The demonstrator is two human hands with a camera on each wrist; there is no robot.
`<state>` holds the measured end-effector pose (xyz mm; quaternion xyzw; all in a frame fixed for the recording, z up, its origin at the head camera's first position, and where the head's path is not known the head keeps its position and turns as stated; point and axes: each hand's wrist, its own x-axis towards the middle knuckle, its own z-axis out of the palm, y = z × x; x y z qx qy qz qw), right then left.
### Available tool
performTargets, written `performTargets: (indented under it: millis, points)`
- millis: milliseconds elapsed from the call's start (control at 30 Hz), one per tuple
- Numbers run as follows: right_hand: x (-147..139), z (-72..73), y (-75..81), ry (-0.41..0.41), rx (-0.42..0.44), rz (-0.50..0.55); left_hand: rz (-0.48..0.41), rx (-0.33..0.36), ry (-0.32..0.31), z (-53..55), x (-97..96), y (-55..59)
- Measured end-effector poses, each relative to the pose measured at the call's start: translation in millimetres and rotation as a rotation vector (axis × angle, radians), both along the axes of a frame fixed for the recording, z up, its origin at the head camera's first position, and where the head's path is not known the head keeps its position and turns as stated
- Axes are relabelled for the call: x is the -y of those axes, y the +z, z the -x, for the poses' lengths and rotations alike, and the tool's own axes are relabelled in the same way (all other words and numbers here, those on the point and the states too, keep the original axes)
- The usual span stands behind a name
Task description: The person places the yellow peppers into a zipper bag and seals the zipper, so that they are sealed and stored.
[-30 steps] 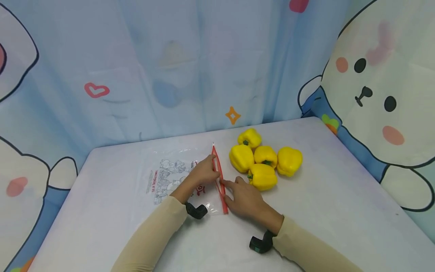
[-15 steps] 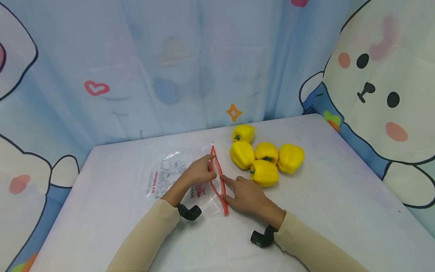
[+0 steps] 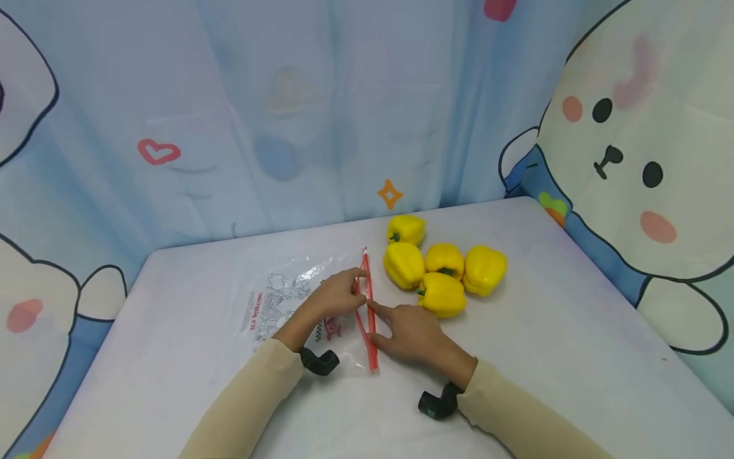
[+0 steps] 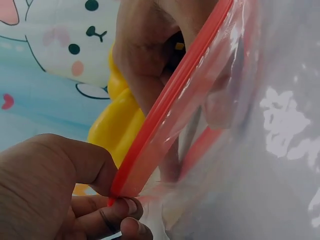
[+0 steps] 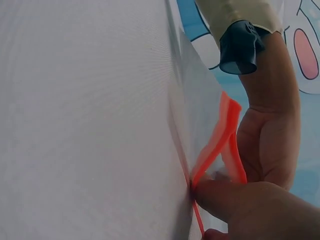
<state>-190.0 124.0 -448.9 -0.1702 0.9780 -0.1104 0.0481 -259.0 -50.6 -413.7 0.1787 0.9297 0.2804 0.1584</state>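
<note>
A clear plastic bag [image 3: 278, 306] with printed artwork lies flat on the white-covered bench [image 3: 545, 357], its body at 9 o'clock of the right hand [image 3: 411, 333] and extending beneath the left hand [image 3: 338, 293] towards that hand's 8 and 9 o'clock. The red closure strip [image 3: 373, 354] runs from 12 to 6 o'clock between the hands; its two edges stand apart at mid-length and converge at both ends. The left hand, narrow, pinches the strip between thumb and fingers, as confirmed in the left wrist view. The right hand is wide: index finger and thumb are set apart, both tips touching the strip, the thumb nearer 6 o'clock. Five yellow peppers [image 3: 441, 294] sit clustered at 1 o'clock of the right hand, the nearest one just beside its knuckles. A black wrist camera [image 3: 320, 362] is at the left cuff, another [image 3: 438, 403] at the right.
</note>
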Motion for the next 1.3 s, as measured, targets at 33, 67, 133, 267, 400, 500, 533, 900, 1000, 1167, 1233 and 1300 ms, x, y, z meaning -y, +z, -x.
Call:
performTargets:
  millis: [33, 67, 133, 267, 400, 500, 533, 900, 1000, 1167, 1233, 1300]
  points:
    - [0.3, 0.0, -0.2, -0.002, 0.001, -0.001, -0.005, -0.001, 0.002, 0.0, 0.6, 0.7]
    - [0.5, 0.1, -0.3, -0.004, 0.004, -0.001, -0.008, -0.004, 0.003, 0.0, 1.3, 1.3]
    - [0.8, 0.6, -0.5, -0.007, 0.008, -0.006, -0.014, -0.002, 0.003, 0.0, 3.3, 2.8]
    - [1.6, 1.0, -0.8, -0.013, 0.011, -0.012, -0.010, -0.002, 0.023, -1.8, 7.4, 5.9]
    - [2.5, 0.3, -1.0, -0.016, 0.020, -0.009, 0.021, -0.022, 0.051, -5.5, 11.5, 8.1]
    - [2.4, -0.9, -1.7, -0.019, 0.024, -0.012, 0.040, -0.048, 0.049, -8.8, 13.4, 9.7]
    - [2.3, -1.2, -1.8, -0.022, 0.023, -0.013, 0.042, -0.061, 0.044, -9.8, 13.8, 10.7]
    - [2.4, 1.4, -2.2, -0.016, -0.004, -0.031, -0.062, -0.164, 0.059, -19.3, 22.5, 22.9]
    - [2.4, 1.2, -2.1, -0.009, 0.000, -0.020, -0.095, -0.145, 0.088, -21.6, 26.2, 23.7]
    - [2.2, 0.9, -1.8, -0.006, 0.008, -0.010, -0.144, -0.148, 0.120, -24.4, 31.3, 23.9]
    - [1.8, 1.2, -1.7, -0.009, 0.010, -0.014, -0.168, -0.159, 0.121, -25.5, 33.1, 23.8]
    - [1.2, 1.6, -1.7, -0.013, 0.014, -0.015, -0.200, -0.166, 0.124, -26.7, 34.7, 23.8]
